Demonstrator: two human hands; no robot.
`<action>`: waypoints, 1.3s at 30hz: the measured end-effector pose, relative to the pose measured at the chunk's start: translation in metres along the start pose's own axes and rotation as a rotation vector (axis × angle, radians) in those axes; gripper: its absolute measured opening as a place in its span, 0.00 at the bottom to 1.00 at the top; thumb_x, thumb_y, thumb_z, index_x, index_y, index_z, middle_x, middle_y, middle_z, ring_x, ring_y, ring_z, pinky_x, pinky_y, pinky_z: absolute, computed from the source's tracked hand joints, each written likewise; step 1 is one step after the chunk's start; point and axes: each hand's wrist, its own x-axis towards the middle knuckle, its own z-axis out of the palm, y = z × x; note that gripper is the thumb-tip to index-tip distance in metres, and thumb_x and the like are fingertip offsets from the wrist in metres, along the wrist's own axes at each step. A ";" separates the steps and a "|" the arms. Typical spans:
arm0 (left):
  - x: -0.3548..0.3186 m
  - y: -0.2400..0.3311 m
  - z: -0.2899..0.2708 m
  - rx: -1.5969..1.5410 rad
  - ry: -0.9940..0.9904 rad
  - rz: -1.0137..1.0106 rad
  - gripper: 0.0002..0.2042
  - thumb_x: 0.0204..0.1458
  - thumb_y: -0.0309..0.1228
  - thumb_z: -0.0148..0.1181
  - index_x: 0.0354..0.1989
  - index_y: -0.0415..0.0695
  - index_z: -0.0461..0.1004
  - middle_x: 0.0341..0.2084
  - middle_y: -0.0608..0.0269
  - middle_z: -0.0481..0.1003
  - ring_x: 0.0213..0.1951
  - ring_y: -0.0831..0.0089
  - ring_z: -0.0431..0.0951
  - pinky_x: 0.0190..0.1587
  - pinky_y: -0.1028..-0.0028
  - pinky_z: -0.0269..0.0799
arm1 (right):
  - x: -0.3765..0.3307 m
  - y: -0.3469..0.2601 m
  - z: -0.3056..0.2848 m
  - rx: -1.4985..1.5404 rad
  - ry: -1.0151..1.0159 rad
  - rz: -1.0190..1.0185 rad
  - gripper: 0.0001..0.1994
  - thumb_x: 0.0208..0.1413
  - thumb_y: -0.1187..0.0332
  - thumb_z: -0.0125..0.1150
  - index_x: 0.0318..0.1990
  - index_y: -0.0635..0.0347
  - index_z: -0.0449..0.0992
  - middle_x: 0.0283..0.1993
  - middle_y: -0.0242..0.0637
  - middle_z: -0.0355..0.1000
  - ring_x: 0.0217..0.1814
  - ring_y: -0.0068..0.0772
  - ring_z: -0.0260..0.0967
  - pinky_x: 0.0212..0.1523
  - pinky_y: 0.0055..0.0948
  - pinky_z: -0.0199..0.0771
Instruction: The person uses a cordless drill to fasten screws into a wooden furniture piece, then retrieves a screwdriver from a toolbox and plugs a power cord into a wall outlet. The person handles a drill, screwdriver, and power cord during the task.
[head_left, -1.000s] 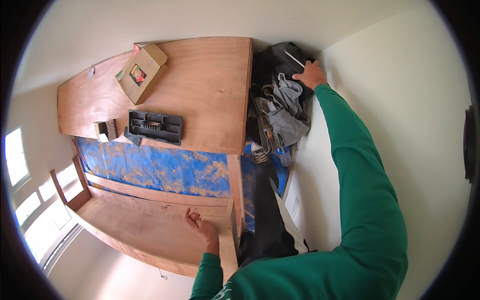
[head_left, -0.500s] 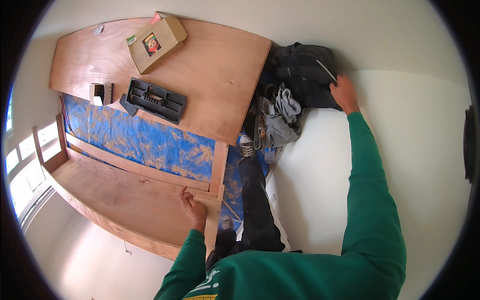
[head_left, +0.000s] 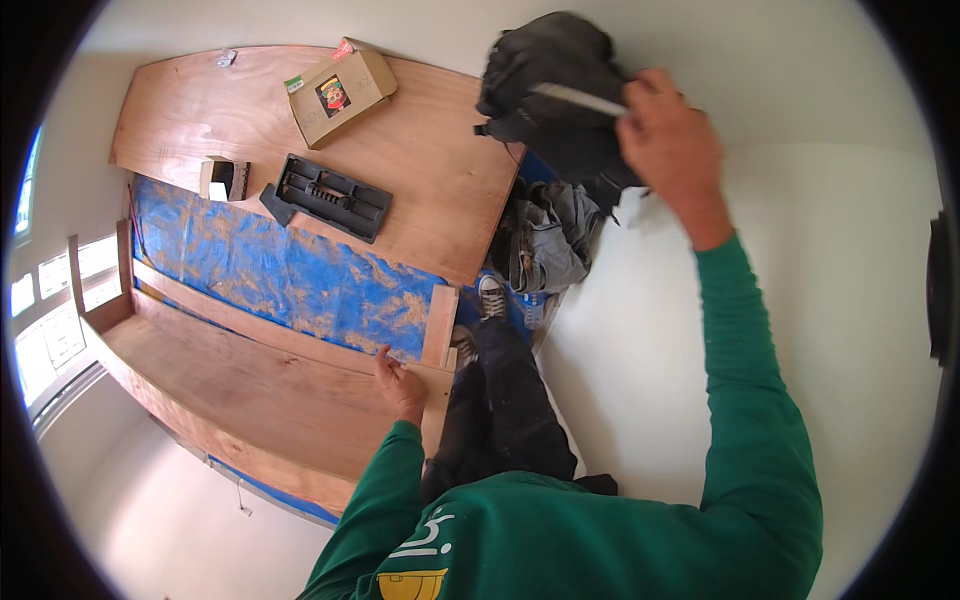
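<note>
At the upper right, my right hand is closed and blurred by motion. A slim, pale, stick-like thing juts out from it to the left; its kind is too smeared to tell. Behind and left of this hand a black backpack hangs tilted, lifted against the wall, apparently in the same grip; the hold itself is hidden. My left hand rests at the end of a long wooden trough-like frame, holding nothing, index finger stretched and the others loosely bent.
A wooden panel carries a cardboard box, a black plastic tray and a small open box. Blue sheeting with sawdust lies below. Grey clothing and a plastic bottle lie beside my feet.
The backpack has risen and swung left over the panel's corner. My right hand has moved up and left with it, nearer the camera. My left hand stays at the frame's end.
</note>
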 end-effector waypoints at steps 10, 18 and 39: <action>0.003 0.015 -0.003 0.000 -0.050 -0.014 0.19 0.67 0.24 0.45 0.62 0.50 0.76 0.42 0.58 0.77 0.46 0.58 0.77 0.53 0.59 0.72 | -0.117 -0.209 0.198 0.253 -0.377 -0.213 0.08 0.58 0.69 0.64 0.44 0.55 0.77 0.56 0.47 0.71 0.36 0.42 0.83 0.40 0.43 0.84; 0.007 -0.001 -0.001 -0.016 -0.115 -0.073 0.15 0.72 0.31 0.44 0.60 0.51 0.76 0.36 0.60 0.76 0.41 0.60 0.76 0.50 0.61 0.72 | -0.141 -0.243 0.210 0.275 -0.449 -0.034 0.13 0.56 0.72 0.68 0.48 0.61 0.76 0.65 0.60 0.70 0.36 0.46 0.85 0.45 0.45 0.83; 0.125 0.185 0.106 -0.593 -0.439 -0.441 0.23 0.56 0.55 0.77 0.45 0.50 0.80 0.28 0.75 0.68 0.26 0.78 0.62 0.30 0.70 0.56 | -0.123 -0.127 0.158 1.059 -0.591 0.657 0.17 0.64 0.59 0.63 0.45 0.68 0.80 0.43 0.56 0.80 0.43 0.57 0.82 0.47 0.45 0.79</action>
